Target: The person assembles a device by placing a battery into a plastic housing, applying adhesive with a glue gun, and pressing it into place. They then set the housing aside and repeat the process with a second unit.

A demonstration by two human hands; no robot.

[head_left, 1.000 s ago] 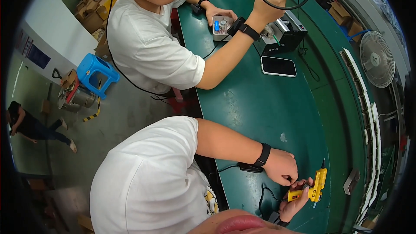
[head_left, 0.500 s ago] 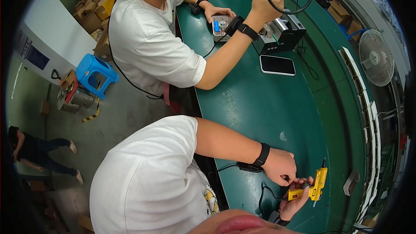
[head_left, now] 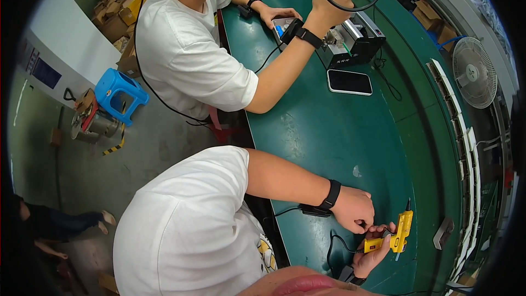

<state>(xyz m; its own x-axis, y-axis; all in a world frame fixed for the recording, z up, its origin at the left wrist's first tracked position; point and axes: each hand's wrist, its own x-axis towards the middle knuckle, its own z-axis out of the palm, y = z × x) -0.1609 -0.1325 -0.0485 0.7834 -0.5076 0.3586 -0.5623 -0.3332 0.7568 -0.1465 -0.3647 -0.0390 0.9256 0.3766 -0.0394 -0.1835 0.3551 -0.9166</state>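
My right hand (head_left: 373,253) is wrapped round the handle of a yellow hot glue gun (head_left: 404,227). The gun's dark nozzle points toward the far side, and a pale stick pokes out of its back end. A black cord runs from the handle onto the green bench. Close beside the handle is my left hand (head_left: 352,210), its fingers curled in. Whatever its fingertips may pinch is hidden. Both wrists carry black bands.
A co-worker's raised hand (head_left: 331,6) grips a black tool with a looped cable; the other hand holds a small white box (head_left: 282,24). On the bench (head_left: 307,131) lie a phone (head_left: 349,82) and a black machine (head_left: 353,44). A fan (head_left: 474,72) stands beyond.
The co-worker's raised hand and tool have shifted slightly left, partly covering the white box. A distant person at the left has moved lower. My hands and the glue gun stay nearly still.
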